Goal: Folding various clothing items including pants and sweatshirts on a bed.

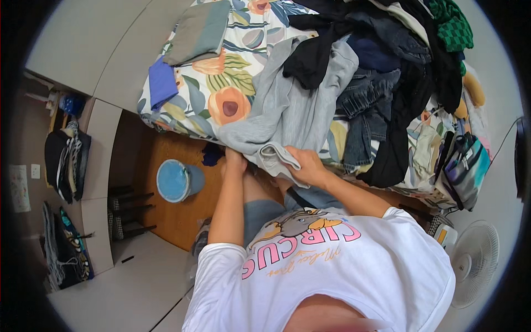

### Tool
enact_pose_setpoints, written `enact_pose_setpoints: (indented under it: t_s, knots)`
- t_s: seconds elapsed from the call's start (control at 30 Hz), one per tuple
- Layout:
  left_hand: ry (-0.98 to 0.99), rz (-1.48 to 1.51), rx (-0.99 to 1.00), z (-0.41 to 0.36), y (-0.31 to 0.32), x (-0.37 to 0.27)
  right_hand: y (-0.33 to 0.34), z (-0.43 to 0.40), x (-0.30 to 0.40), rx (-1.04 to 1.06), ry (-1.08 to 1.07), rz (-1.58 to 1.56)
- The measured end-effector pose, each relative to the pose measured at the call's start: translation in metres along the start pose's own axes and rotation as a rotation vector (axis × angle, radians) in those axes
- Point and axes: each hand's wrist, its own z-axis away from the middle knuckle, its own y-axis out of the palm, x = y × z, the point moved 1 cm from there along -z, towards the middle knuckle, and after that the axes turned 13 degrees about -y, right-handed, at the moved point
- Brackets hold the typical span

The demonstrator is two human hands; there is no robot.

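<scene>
Light grey knit sweatpants or a similar garment point(305, 114) hang over the near edge of the bed, and I hold their lower end. My left hand point(235, 161) grips the grey cloth at its lower left, its fingers partly hidden beneath it. My right hand point(306, 165) is closed on a cuff-like, rolled end of the same garment. Across the upper part of the grey garment lies a black piece of clothing point(309, 62). Dark denim jeans point(365, 97) are bunched to the right of it.
A floral bedspread point(230, 76) bears folded grey-green cloth point(199, 33), a folded blue-violet cloth point(162, 83), a heap of dark clothes point(415, 79) and a green checked garment point(455, 31). A blue bucket point(172, 181) stands on the floor at left, a white fan point(474, 264) at right.
</scene>
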Motion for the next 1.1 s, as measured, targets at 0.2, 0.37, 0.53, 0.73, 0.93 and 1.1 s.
enact_pose_setpoints:
  t_s: [0.2, 0.37, 0.53, 0.73, 0.93, 1.1]
  knots:
    - [-0.11, 0.374, 0.322, 0.072, 0.023, -0.017, -0.025, 0.039, 0.005, 0.01, 0.02, 0.024]
    - [0.049, -0.161, 0.063, 0.064, 0.04, -0.023, -0.055, 0.055, 0.005, -0.304, -0.159, 0.016]
    - [0.489, 0.12, 0.022, 0.116, 0.077, -0.137, -0.234, 0.077, -0.044, -1.077, 0.115, 0.05]
    - [0.737, -0.053, 0.277, 0.213, 0.118, -0.164, -0.32, 0.128, -0.049, -1.099, 0.047, 0.426]
    - [0.484, -0.978, 0.628, 0.243, 0.112, -0.032, -0.234, 0.116, -0.081, -0.682, 0.017, 0.401]
    - [0.012, -0.951, 1.013, 0.265, 0.152, 0.041, -0.138, 0.039, -0.036, -0.277, 0.059, -0.156]
